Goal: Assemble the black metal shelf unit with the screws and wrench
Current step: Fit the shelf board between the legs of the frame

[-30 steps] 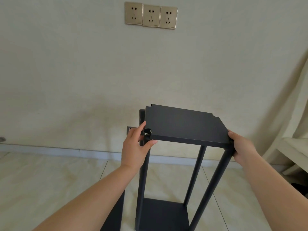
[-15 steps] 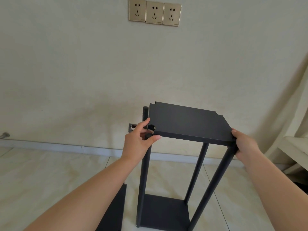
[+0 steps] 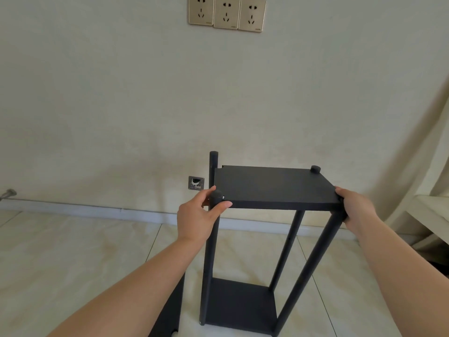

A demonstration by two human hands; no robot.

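Triple wall sockets (image 3: pixel 227 13) above, spare black panel (image 3: pixel 170 310) beside shelf unit (image 3: pixel 272 188)

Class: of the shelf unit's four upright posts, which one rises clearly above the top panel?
The far-left post, by the wall: it stands well above the top panel; the others barely clear it.

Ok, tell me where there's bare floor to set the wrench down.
Bare tile lies left of the left hand, up to the baseboard. More lies between the shelf unit and the white furniture. Crowded: the bottom shelf between the posts, and the loose black panel beside it.
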